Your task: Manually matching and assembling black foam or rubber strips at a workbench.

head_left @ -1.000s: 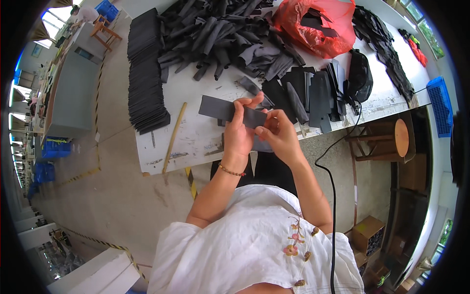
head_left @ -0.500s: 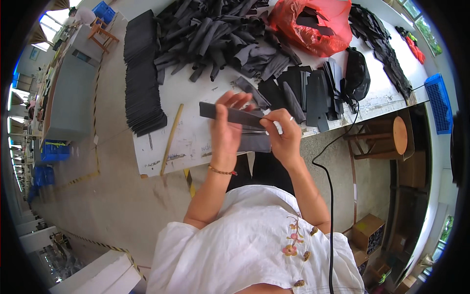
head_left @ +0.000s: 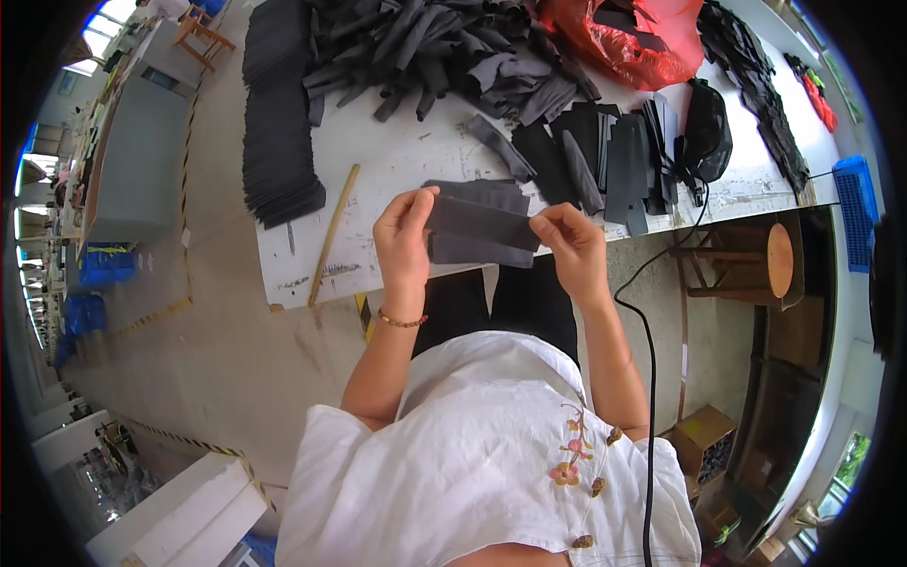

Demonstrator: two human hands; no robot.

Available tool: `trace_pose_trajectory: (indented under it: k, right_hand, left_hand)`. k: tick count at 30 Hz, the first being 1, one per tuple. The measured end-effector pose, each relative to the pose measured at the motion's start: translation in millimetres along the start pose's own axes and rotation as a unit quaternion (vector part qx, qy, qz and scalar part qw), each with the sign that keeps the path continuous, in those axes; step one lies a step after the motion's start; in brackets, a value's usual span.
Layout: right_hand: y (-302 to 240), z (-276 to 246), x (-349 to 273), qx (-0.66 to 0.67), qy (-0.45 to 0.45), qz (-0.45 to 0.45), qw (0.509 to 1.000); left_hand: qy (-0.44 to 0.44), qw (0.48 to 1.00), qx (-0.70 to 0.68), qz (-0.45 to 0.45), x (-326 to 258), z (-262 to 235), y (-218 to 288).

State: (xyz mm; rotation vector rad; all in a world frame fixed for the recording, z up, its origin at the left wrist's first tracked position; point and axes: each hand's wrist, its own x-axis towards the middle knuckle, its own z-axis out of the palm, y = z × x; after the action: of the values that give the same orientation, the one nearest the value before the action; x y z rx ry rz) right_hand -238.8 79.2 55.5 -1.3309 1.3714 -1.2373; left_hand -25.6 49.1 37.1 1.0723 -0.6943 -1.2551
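On the far left of the white bench (head_left: pixel 397 180) you have a tall, tidy stack of black pieces (head_left: pixel 279 113); judging from its neat edges, this looks like the part of the work that is already finished. Beside it a thin wooden stick (head_left: pixel 333 231) lies diagonally on the bench.

Your left hand (head_left: pixel 404 236) holds the left end of some dark grey fabric strips (head_left: pixel 477 231), with the fingers closed on the edge, thumb in front. The strips are in the air just above the near edge of the bench, stretched flat between both hands. How many layers there are, I cannot tell exactly; at least two show. Your right hand (head_left: pixel 572 246) pinches the right end, its fingers also clamped on the cloth.

Behind your hands there is a big loose heap of rolled dark pieces (head_left: pixel 444 47), and to the right several flat black pieces (head_left: pixel 614 151) and a red plastic bag (head_left: pixel 633 38). I judge that much material is still unsorted, so the work seems far from complete.
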Motion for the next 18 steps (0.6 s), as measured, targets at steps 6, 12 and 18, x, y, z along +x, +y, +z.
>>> trace_pose_trajectory:
  k: [6, 12, 18]
  right_hand:
    - [40, 13, -23, -0.066, 0.027, 0.114, 0.991]
    - [65, 15, -18, -0.157, 0.025, 0.066, 0.985]
    - [64, 1, 7, -0.215, 0.121, -0.015, 0.969]
  left_hand:
    - [0.051, 0.931, 0.33, 0.144, -29, -33, -43]
    - [-0.091, 0.846, 0.454, 0.262, -25, -44, -53]
    - [-0.062, 0.833, 0.468, 0.287, -16, -30, -32]
